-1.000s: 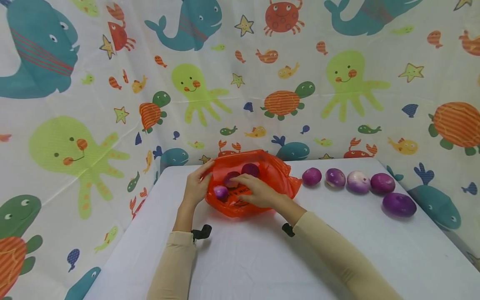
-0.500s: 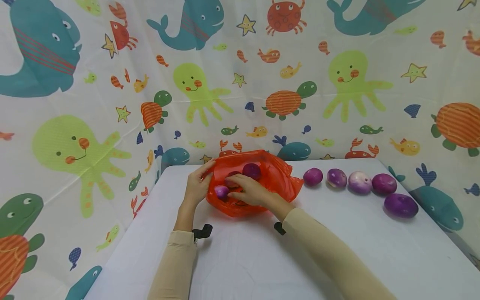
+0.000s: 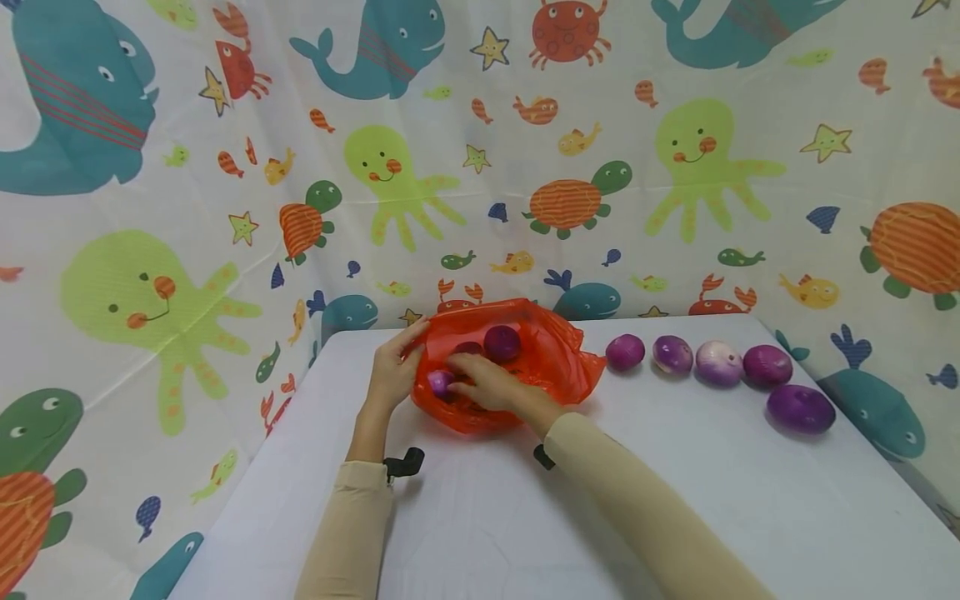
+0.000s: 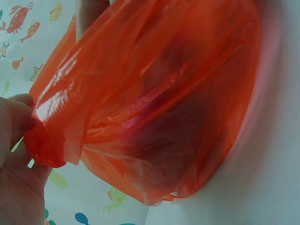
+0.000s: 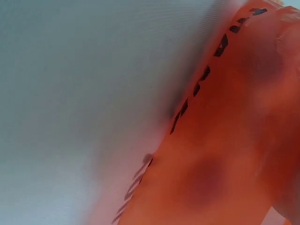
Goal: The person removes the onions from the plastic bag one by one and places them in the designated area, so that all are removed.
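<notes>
A red plastic bag (image 3: 555,375) lies on its side at the back of the white table, mouth facing me. My left hand (image 3: 392,371) grips the bag's left rim; in the left wrist view its fingers (image 4: 19,110) pinch gathered plastic. Inside the mouth sit a small purple onion (image 3: 438,382) at the left, a dark red onion (image 3: 502,343) further back, and another red onion (image 3: 470,347) partly behind my right hand. That right hand (image 3: 487,383) reaches into the bag, thumb and fingers apart, fingertips right beside the small onion. The right wrist view shows mostly bag (image 5: 211,154) with black print.
Several onions line the table's back right: a purple one (image 3: 625,353), a purple-and-white one (image 3: 672,356), a paler one (image 3: 718,364) and a dark one (image 3: 767,367), with a larger onion (image 3: 801,409) in front. A sea-animal curtain (image 3: 495,150) hangs behind the table (image 3: 480,517).
My right hand has moved left and slightly down inside the bag, from near the middle onion to the small one. My left hand keeps its hold on the rim.
</notes>
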{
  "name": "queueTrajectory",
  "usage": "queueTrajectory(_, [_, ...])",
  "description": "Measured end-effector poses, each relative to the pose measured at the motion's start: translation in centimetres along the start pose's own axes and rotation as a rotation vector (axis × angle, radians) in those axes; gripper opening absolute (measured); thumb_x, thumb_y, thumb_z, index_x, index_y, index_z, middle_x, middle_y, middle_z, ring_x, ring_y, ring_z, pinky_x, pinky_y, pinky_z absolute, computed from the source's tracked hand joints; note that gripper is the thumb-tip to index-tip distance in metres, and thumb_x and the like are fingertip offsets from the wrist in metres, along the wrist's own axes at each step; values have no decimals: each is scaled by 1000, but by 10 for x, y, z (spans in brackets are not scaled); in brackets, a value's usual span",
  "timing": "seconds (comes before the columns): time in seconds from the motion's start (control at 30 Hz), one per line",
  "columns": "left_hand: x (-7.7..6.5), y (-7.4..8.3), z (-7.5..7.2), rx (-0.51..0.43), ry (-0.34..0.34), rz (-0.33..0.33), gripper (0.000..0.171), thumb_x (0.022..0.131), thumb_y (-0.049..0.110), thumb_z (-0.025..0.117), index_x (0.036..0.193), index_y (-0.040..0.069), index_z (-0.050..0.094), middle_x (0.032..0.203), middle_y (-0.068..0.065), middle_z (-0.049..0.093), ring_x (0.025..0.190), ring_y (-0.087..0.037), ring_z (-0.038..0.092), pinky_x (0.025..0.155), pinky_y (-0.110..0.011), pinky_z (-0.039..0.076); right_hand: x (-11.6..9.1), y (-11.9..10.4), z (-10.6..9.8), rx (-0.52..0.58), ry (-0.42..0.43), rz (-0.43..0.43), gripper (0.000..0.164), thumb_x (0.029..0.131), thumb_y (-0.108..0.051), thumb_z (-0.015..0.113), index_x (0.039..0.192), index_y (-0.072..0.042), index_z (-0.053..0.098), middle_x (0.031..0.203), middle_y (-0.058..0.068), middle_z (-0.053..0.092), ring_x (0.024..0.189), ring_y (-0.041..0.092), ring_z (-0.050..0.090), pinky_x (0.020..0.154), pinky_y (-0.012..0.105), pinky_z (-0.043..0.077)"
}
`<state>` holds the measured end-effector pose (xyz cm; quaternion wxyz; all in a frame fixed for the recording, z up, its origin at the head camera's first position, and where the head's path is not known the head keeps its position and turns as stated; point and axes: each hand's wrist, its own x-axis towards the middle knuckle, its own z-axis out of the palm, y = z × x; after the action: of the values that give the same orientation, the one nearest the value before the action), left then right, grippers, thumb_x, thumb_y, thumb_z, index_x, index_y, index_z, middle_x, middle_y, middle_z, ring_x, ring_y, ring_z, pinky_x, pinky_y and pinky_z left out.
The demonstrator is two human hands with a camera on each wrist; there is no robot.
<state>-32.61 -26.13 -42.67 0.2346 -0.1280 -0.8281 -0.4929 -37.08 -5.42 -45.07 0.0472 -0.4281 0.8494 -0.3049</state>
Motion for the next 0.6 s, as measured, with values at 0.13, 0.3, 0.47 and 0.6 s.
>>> queueTrajectory(0.13, [0, 0, 0, -15, 5, 10, 45, 103, -2, 57, 145, 12, 63, 153, -10, 58, 145, -33, 52, 112, -50, 49, 3, 1, 3, -40, -28, -10, 59, 102, -27, 67, 157, -27, 45, 150, -7, 57, 144, 16, 49, 123, 44, 40])
queueTrajectory(0.3, [-1, -1, 1, -16, 1, -4, 45, 103, -2, 57, 145, 14, 63, 153, -6, 58, 145, -30, 52, 111, -46, 49, 4, 1, 6, -109, -59, 32, 65, 101, -32, 67, 160, -32, 40, 156, -9, 52, 148, 17, 44, 125, 46, 38])
queueTrajectory(0.47, [0, -2, 0, -18, 3, 11, 45, 103, -2, 57, 144, 14, 64, 152, -7, 59, 144, -30, 53, 112, -47, 49, 5, -1, 8, -147, -66, 45, 67, 100, -34, 68, 161, -33, 39, 160, -7, 49, 150, 20, 40, 125, 47, 37])
queueTrajectory(0.6, [0, -3, -1, -20, 6, 5, 44, 103, -2, 57, 144, 14, 64, 152, -7, 59, 145, -30, 52, 113, -48, 48, 7, -4, 9, -220, -65, 32, 63, 101, -34, 68, 159, -33, 44, 156, -4, 52, 147, 23, 43, 123, 46, 40])
